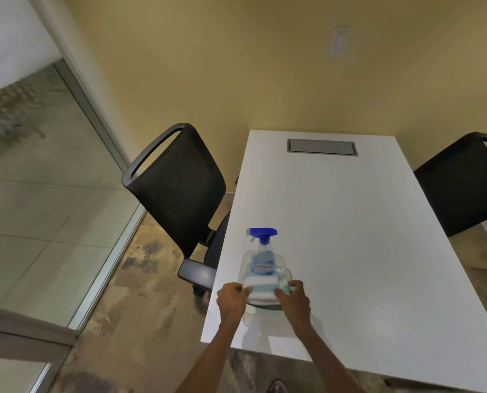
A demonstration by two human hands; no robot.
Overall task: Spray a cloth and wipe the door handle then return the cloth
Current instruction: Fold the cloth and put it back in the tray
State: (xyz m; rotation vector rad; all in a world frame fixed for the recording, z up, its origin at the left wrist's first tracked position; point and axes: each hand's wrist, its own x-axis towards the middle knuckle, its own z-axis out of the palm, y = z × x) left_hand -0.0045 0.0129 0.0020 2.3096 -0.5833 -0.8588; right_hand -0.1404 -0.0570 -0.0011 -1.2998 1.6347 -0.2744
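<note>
A folded white and teal cloth [262, 292] lies in a clear plastic tray [286, 272] near the front left corner of the white table [350, 236]. My left hand [232, 303] grips the cloth's left end and my right hand [293, 302] grips its right end. A clear spray bottle [262, 253] with a blue trigger head stands upright in the same tray, just behind the cloth. No door handle shows in this view.
A black office chair [177, 188] stands against the table's left side, another black chair [460, 182] at the right. A glass partition with a metal frame [100, 120] runs along the left. A grey cable hatch [321, 147] sits at the table's far end.
</note>
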